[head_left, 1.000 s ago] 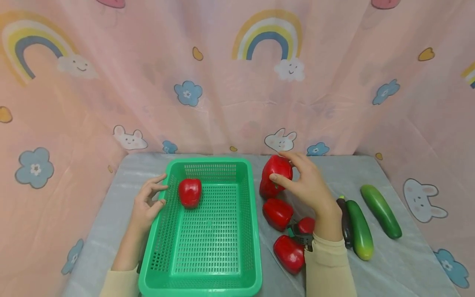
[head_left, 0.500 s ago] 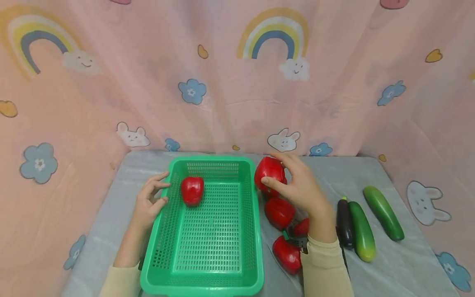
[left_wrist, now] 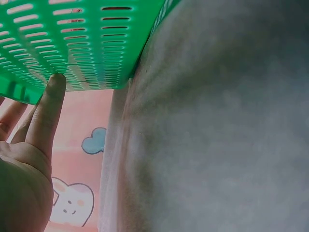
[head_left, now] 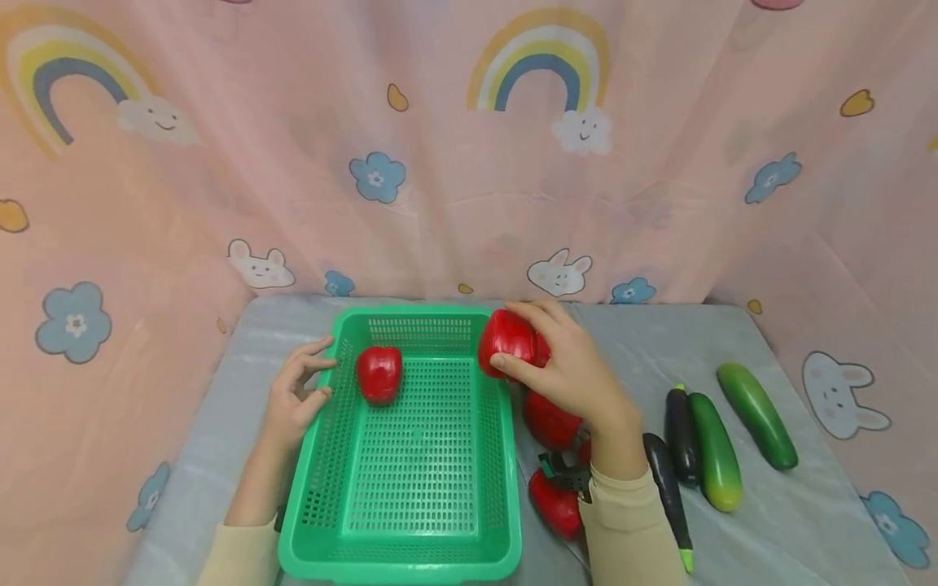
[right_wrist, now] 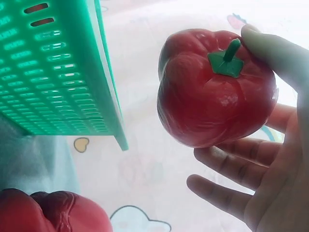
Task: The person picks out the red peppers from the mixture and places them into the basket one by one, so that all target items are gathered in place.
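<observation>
My right hand (head_left: 575, 370) grips a red bell pepper (head_left: 504, 342) between thumb and fingers, over the right rim of the green plastic basket (head_left: 399, 567). In the right wrist view this bell pepper (right_wrist: 212, 96) shows its green stem, off the table and beside the basket wall (right_wrist: 72, 72). Another red bell pepper (head_left: 379, 375) lies inside the basket near its far left corner. At the basket's left side is my left hand (head_left: 293, 407), its relaxed fingers touching the rim. The left wrist view has a fingertip (left_wrist: 57, 82) against the slotted outer wall (left_wrist: 91, 38).
More red bell peppers (head_left: 551, 419) lie right of the basket, partly hidden by the right hand and wrist strap (head_left: 564, 472). Further right are two dark eggplants (head_left: 683, 435) and two green cucumber-like vegetables (head_left: 756, 415) on the grey tablecloth (head_left: 799, 529). A pink patterned curtain (head_left: 440, 236) hangs behind.
The right hand has carried the bell pepper left, from beside the basket to over its right rim. A second eggplant has come into view beside the right forearm. The left hand stays at the rim.
</observation>
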Demonstrator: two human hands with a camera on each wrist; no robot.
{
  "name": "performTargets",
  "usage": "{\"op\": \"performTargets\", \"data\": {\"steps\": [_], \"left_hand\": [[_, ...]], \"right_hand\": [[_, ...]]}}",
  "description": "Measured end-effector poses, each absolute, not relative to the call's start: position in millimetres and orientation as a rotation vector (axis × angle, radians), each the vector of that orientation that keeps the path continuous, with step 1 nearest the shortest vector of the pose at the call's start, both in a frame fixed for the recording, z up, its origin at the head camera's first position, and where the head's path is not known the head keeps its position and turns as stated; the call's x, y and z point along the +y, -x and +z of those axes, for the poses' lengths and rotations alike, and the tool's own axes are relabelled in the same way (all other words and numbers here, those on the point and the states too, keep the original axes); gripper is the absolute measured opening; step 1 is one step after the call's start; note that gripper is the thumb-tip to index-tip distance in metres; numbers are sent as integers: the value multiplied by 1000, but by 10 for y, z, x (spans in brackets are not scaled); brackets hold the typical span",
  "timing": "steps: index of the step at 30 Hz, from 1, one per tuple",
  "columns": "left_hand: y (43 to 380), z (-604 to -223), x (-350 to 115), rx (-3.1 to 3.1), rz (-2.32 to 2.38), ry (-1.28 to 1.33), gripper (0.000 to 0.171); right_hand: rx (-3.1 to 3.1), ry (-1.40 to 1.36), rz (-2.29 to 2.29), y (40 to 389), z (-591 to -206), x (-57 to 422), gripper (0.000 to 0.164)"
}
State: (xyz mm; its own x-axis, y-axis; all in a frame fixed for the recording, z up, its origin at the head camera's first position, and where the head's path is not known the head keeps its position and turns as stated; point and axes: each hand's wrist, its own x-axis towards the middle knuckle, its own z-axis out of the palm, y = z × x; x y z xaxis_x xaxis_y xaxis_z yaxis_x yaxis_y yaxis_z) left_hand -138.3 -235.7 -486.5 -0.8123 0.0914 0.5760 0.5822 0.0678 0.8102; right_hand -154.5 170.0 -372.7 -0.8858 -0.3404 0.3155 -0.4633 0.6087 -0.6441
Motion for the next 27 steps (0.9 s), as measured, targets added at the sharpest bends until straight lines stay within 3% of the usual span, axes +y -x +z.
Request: {"op": "performTargets", "data": {"steps": [27], "left_hand": [[1380, -4896, -2390, -2014, -1785, 640, 35]], "right_hand": [[-2681, -803, 1031, 1653, -3496, 1482, 65]]}}
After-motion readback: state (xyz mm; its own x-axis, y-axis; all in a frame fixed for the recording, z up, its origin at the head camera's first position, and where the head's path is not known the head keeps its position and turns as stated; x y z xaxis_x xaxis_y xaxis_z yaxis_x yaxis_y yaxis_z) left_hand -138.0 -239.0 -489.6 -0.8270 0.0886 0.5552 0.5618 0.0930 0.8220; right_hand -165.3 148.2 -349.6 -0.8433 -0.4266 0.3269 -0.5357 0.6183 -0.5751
